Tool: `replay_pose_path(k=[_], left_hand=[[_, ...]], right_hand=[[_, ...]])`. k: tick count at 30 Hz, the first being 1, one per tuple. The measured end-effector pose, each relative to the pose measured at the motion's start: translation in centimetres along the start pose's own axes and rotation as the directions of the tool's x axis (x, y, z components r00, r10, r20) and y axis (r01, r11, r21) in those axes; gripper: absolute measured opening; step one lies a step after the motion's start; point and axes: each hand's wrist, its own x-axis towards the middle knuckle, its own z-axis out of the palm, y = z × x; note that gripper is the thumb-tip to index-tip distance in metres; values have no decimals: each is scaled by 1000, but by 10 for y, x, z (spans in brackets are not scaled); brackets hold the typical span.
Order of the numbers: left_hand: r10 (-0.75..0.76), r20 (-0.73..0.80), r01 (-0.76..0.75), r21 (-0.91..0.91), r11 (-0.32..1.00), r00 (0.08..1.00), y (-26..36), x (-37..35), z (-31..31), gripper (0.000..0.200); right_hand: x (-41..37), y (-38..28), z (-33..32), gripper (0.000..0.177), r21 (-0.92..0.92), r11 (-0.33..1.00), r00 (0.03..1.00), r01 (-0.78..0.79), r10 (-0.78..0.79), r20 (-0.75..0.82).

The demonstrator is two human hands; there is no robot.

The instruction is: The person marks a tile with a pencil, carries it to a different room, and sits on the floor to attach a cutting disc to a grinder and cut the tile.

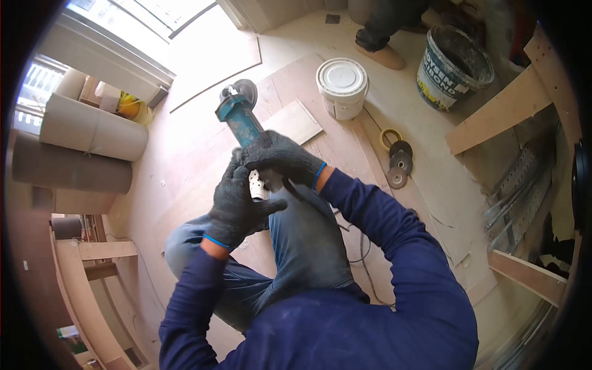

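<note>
A teal angle grinder (242, 123) points away from me, its disc (248, 92) and metal guard at the far end. My right hand (280, 157), in a dark knitted glove, is closed around the rear of the grinder's body. Close beside it, my gloved left hand (237, 200) curls with its fingertips up at the grinder and its thumb stretched to the right. A white piece with small holes (256, 185) shows between the left fingers and thumb; its lower part is hidden. Both hands are above my bent knees (302, 234).
A lidded white bucket (343, 86) stands ahead, near a flat board (296, 123). Worn discs (399, 163) and a yellow tape roll (390, 137) lie right. Another person's shoe (381, 57) is near a dark bucket (444, 77). Large rolls (92, 126) lie left; a cord (367, 271) runs beside me.
</note>
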Motion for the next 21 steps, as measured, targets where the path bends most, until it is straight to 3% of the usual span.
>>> replay_pose_path(k=[1, 2, 3, 4, 5, 6, 8, 9, 10, 12, 13, 14, 16, 20, 21], left_hand=[[-72, 327, 85, -25, 996, 942, -17, -8, -12, 93], [-120, 613, 168, -21, 986, 781, -33, -11, -25, 94], [-101, 711, 167, -23, 986, 696, -41, -8, -44, 88], [-82, 798, 166, -23, 986, 597, -50, -8, -61, 82], [-20, 743, 146, -105, 984, 670, -69, -18, -68, 74], [-19, 746, 146, -106, 984, 666, -75, -18, -71, 74], [-313, 701, 478, -46, 877, 641, -84, -18, -76, 69], [-406, 707, 573, 1, 820, 579, -102, -28, -70, 71], [-405, 711, 576, 0, 817, 575, -101, -26, -71, 71], [-471, 700, 639, 27, 768, 537, -99, -23, -73, 71], [-375, 707, 602, -90, 794, 599, -105, -30, -72, 71], [-376, 717, 609, -85, 789, 587, -107, -33, -71, 71], [-487, 789, 748, 52, 662, 376, -108, -33, -74, 67], [-510, 786, 718, 126, 684, 348, -115, -31, -75, 67], [-511, 789, 722, 129, 680, 340, -115, -31, -74, 67]], right_hand=[[9, 6, -9, 63, -371, 929, 984, 2, -68, -165], [21, 10, -20, 67, -690, 721, 940, -60, -192, -282], [30, 18, -40, 73, -713, 697, 915, -78, -233, -329], [45, 31, -63, 81, -799, 575, 878, -173, -277, -390], [51, 39, -83, 86, -816, 546, 868, -191, -295, -400], [55, 46, -104, 91, -831, 516, 857, -210, -312, -410], [71, 67, -151, 95, -839, 442, 820, -317, -317, -476], [77, 75, -168, 93, -845, 379, 805, -378, -316, -502], [82, 81, -180, 93, -842, 380, 805, -383, -310, -506], [94, 88, -202, 90, -783, 315, 733, -536, -287, -617], [100, 93, -209, 88, -778, 275, 711, -565, -316, -628], [106, 98, -217, 88, -771, 279, 710, -573, -302, -637], [120, 105, -235, 87, -755, 254, 695, -605, -294, -656], [143, 116, -265, 83, -731, 297, 678, -614, -277, -681], [145, 114, -263, 82, -734, 241, 678, -635, -282, -679]])
